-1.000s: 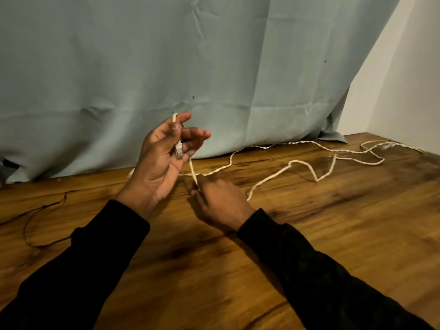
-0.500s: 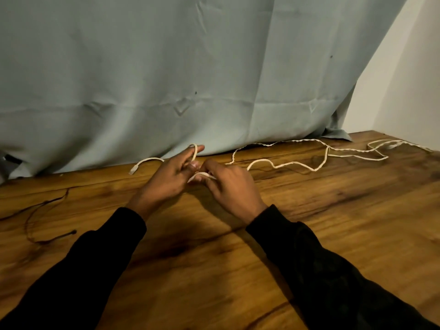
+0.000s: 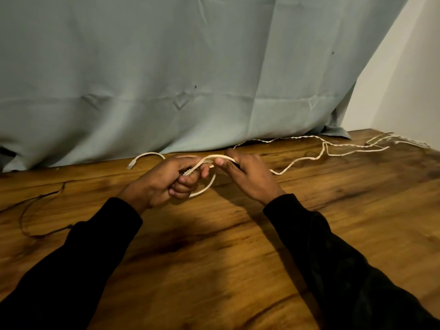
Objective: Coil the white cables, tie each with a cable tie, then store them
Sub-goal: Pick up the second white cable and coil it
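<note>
The fingers of the left hand are curled round the first small loop of the white cable, gripping it together with what looks like a plug end near the palm; the fingers of the right hand pinch the same cable just beside them, thumb on top, feeding the next stretch across.

Going by size, the blue-grey curtain fills the back of the scene and hangs down to the far edge of the wooden tabletop, which carries everything else. Both arms wear black sleeves.

From the left hand, the free length of the cable runs away to the right: it leaves the right hand, kinks across the tabletop, and trails along the foot of the curtain to a loose tangle at the far right corner. Its long axis therefore lies left to right, and the right hand is the nearer one to the slack. A short curved end with a connector lies just left of the left hand, by the curtain; whether it belongs to the same cable cannot be told. A thin dark cord lies well to the left of the hands.

Coiling has barely begun, it seems: one loop is formed, most of the cable is uncoiled, and no cable tie is visible.
</note>
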